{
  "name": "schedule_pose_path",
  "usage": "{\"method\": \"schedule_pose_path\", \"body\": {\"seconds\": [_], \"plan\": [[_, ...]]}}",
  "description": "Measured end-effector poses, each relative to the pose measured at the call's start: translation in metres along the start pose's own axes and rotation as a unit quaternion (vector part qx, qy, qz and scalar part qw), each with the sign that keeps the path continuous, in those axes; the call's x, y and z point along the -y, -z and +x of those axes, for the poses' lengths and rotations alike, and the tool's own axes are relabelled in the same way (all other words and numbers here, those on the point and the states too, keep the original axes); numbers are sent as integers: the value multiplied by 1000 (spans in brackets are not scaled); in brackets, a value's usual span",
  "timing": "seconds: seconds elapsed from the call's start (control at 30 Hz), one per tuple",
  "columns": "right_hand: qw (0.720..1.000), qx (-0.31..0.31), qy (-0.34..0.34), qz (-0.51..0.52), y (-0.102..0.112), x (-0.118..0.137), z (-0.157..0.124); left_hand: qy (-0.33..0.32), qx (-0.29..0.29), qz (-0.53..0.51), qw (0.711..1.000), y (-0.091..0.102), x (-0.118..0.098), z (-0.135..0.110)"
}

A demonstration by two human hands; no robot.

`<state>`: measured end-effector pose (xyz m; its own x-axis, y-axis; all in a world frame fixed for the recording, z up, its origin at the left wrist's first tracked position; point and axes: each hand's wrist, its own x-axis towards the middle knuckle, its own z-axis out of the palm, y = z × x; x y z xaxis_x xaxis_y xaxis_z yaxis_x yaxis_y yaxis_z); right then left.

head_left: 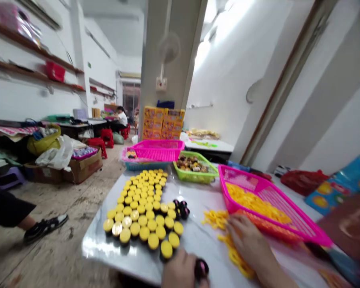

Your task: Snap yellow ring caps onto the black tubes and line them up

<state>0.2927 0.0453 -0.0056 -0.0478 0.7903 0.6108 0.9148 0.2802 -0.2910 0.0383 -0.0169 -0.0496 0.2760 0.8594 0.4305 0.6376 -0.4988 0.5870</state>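
My left hand (181,272) sits at the table's near edge, closed around a small black round piece with a pink top (201,269). My right hand (249,244) rests palm down on a loose pile of small yellow plastic parts (217,219), fingers bent into them; it is blurred. A block of several yellow-capped round pieces (142,206) stands in rows on the white table (198,192). A few black pieces with pink tops (181,208) sit at the block's right edge.
A tilted pink basket (276,200) holds more yellow parts. A green basket (195,166) and another pink basket (159,150) stand at the far end. Yellow boxes (163,122) are stacked by a pillar. A seated person's leg and shoe (45,226) lie at left.
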Motion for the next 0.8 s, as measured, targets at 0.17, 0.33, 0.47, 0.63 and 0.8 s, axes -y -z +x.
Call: {"method": "schedule_pose_path", "body": {"seconds": [0.17, 0.33, 0.47, 0.63, 0.8], "plan": [[939, 195, -165, 232, 26, 54, -17, 3, 38, -9, 999, 22, -17, -3], [822, 334, -258, 383, 32, 101, -30, -4, 68, 5, 998, 26, -14, 2], [846, 312, -250, 353, 26, 109, -28, -6, 75, 13, 997, 27, -15, 0], [826, 326, -275, 368, 21, 109, -23, -5, 100, 18, 995, 28, -15, 2], [790, 325, -339, 393, 17, 115, -26, -4, 120, 2, 993, 28, -15, 1]]}}
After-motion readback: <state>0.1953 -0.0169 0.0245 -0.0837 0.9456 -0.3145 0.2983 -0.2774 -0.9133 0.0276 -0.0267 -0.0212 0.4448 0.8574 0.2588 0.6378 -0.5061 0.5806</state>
